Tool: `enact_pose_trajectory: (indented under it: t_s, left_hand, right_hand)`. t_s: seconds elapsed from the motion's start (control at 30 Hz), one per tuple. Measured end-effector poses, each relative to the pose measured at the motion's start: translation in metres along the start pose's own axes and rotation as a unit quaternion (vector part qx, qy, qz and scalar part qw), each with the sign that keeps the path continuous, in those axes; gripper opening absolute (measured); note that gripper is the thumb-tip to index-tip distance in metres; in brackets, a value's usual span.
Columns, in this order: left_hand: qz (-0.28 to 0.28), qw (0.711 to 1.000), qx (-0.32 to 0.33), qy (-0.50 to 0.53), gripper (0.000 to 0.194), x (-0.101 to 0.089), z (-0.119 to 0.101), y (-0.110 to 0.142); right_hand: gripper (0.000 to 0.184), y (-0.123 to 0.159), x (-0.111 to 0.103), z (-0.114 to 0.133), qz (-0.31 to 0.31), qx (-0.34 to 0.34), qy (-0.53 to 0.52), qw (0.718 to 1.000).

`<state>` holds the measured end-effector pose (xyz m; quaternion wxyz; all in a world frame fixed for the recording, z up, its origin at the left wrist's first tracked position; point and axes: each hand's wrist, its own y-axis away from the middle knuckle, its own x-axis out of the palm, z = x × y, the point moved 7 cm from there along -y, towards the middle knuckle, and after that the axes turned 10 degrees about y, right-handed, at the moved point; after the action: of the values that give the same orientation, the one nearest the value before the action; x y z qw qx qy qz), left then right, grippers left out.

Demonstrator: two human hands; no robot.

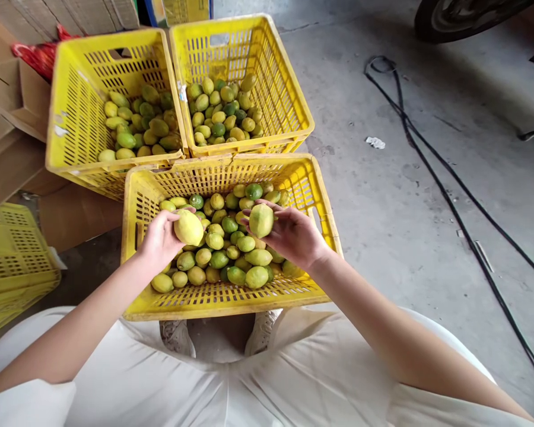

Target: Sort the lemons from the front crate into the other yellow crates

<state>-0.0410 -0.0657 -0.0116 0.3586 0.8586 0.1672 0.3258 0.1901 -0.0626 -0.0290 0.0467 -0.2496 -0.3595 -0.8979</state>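
Above the near yellow crate (178, 305), my left hand (158, 240) is closed around a pale yellow lemon (189, 228). To its right, my right hand (298, 237) holds a yellow-green lemon (261, 220), with the palm turned up and the fingers behind the fruit. The two held lemons are apart, at about the same height. Beneath them lie many loose lemons (219, 259) in yellow and green, covering the bottom of the near crate. My hands hide some of the fruit along its left and right sides.
Behind stand a left yellow crate (82, 112) and a right yellow crate (285, 112), both partly filled with lemons. Cardboard boxes (9, 148) and another yellow crate (15, 255) are at the left. A black cable (454, 204) crosses the concrete floor near a wheel (436, 24).
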Motion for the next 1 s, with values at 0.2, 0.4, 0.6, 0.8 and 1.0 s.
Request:
enact_pose_trajectory:
  t_s: [0.2,0.4,0.6,0.8,1.0]
  left_hand:
    - [0.075,0.996,-0.002,-0.057,0.016,0.002,0.009,-0.002]
    - [0.078,0.996,-0.025,-0.016,0.020,0.000,0.009,-0.001]
    - [0.055,0.997,-0.023,-0.042,0.011,0.005,0.007,0.004]
    - [-0.008,0.997,-0.006,0.071,0.033,0.008,-0.003,0.014]
    - [0.056,0.997,-0.045,0.036,0.012,0.010,0.008,0.010]
  right_hand:
    - [0.025,0.007,0.003,-0.008,-0.023,0.045,0.004,0.999]
    - [0.029,0.007,0.001,-0.010,-0.030,0.051,-0.021,0.998]
    - [0.032,0.008,0.000,-0.011,-0.036,0.078,0.042,0.995]
    - [0.039,0.011,0.010,-0.010,0.019,0.070,0.079,0.994]
    - [0.046,0.017,0.029,-0.017,0.110,0.054,0.074,0.990]
